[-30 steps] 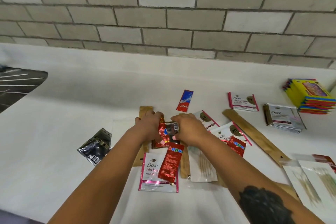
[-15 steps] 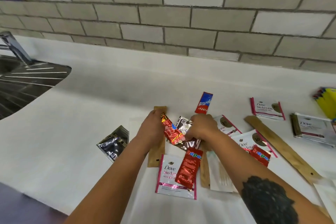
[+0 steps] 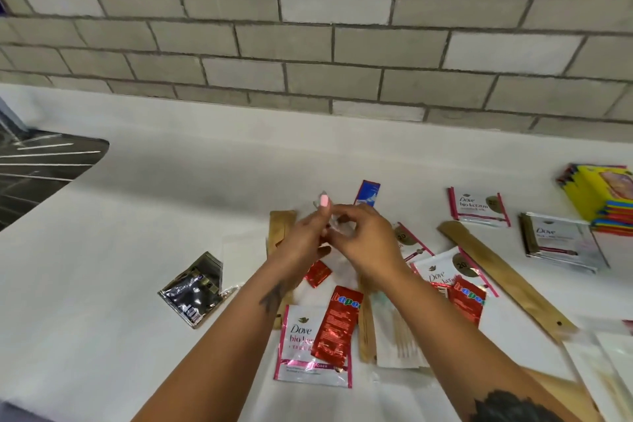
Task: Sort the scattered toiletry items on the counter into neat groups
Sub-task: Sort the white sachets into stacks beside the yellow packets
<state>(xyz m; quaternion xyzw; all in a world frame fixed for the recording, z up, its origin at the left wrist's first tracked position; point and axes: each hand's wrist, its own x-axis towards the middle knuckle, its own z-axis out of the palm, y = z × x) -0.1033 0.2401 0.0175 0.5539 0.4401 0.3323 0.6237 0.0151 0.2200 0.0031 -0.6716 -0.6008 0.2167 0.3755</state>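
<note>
My left hand (image 3: 303, 240) and my right hand (image 3: 368, 240) meet above the middle of the white counter (image 3: 137, 250). Both pinch a small silvery sachet (image 3: 331, 225), mostly hidden by my fingers. A small red sachet (image 3: 318, 272) lies just under my left hand. Nearer me lie a Dove sachet (image 3: 305, 349) with a red Hapee sachet (image 3: 337, 325) across it, and a cotton swab pack (image 3: 397, 339). To the right are another red Hapee sachet (image 3: 467, 298) and a further Dove sachet (image 3: 440, 271). A blue and red toothpaste sachet (image 3: 367, 191) lies behind my hands.
A black sachet (image 3: 193, 288) lies alone at the left. Wooden sticks (image 3: 503, 279) cross the pile. A Dove sachet (image 3: 478, 205), a Dove stack (image 3: 561, 243) and a yellow packet stack (image 3: 603, 195) sit at the right. A steel sink (image 3: 44, 164) is far left, and clear packs (image 3: 603, 377) lower right.
My hands have lifted off the pile and turned. The red sachet they held now lies beneath my left hand, and only a silvery sachet stays between my fingers. The camera shifted slightly.
</note>
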